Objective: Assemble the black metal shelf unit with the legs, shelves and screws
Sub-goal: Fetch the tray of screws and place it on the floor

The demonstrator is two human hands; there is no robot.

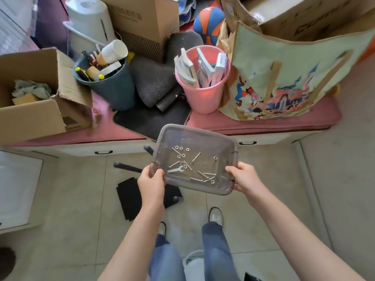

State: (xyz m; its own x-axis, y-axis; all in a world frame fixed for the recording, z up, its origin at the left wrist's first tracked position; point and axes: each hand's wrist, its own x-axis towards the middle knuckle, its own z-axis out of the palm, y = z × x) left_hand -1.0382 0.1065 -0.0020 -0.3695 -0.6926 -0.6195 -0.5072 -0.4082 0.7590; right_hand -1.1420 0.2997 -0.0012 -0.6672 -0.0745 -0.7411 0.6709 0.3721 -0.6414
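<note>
Head view: clear plastic tray point(230, 147) held up over the floor, left hand point(151, 184) clamped on its near left corner, right hand point(244, 179) clamped on its near right edge; screws point(195, 158), washers and small wrench point(175, 169) lying inside; black shelf point(129, 197) and legs point(127, 167) on the floor below

I am reaching both bare arms forward, my left hand point(151, 184) and right hand point(244, 178) gripping the near corners of the tray point(233, 148), thumbs curling over its rim.
</note>
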